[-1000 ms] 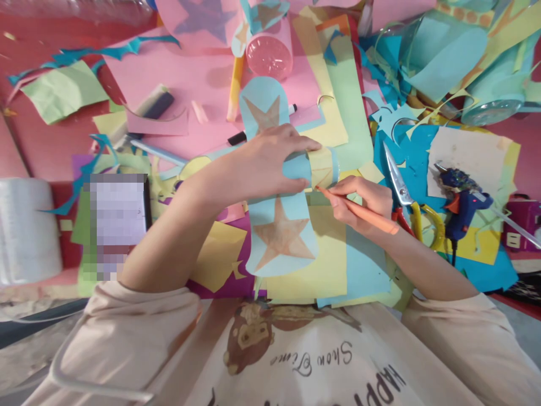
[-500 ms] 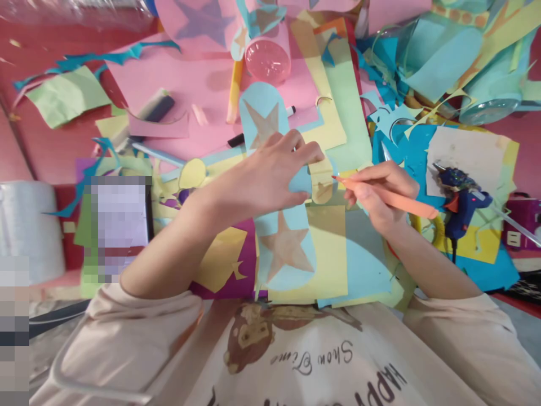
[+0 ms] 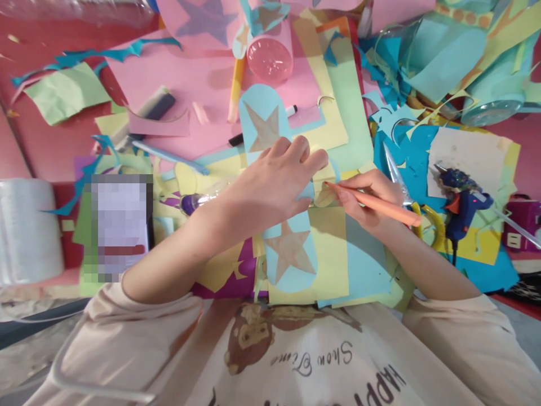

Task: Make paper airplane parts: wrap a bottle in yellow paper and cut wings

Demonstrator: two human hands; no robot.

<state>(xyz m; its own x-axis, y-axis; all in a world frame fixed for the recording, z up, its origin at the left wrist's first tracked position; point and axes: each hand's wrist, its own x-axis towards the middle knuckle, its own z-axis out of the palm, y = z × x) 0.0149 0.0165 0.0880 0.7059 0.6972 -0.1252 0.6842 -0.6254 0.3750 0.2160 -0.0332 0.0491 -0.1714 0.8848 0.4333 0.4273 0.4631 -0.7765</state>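
My right hand (image 3: 372, 197) grips an orange felt-tip pen (image 3: 386, 207), its tip down at a small yellowish paper piece (image 3: 323, 194). My left hand (image 3: 281, 177) rests across a long light-blue rounded paper cutout (image 3: 270, 273), fingers bent and thumb apart, holding nothing. On the cutout, one brown star (image 3: 262, 125) shows beyond the hand and another brown star (image 3: 289, 252) on the near side. The hand covers the cutout's middle. Beneath the cutout lies a yellow paper sheet (image 3: 329, 259).
At right are yellow-handled scissors (image 3: 431, 225) and a blue hot glue gun (image 3: 460, 214) on papers. A phone (image 3: 122, 225) and a white roll (image 3: 29, 231) lie left. A pink cup (image 3: 270, 56) stands at the back, among paper scraps and several markers.
My right hand and the pen have shifted left and slightly nearer, onto the small yellowish piece. My left hand has moved slightly nearer and right. The scissors show more now.
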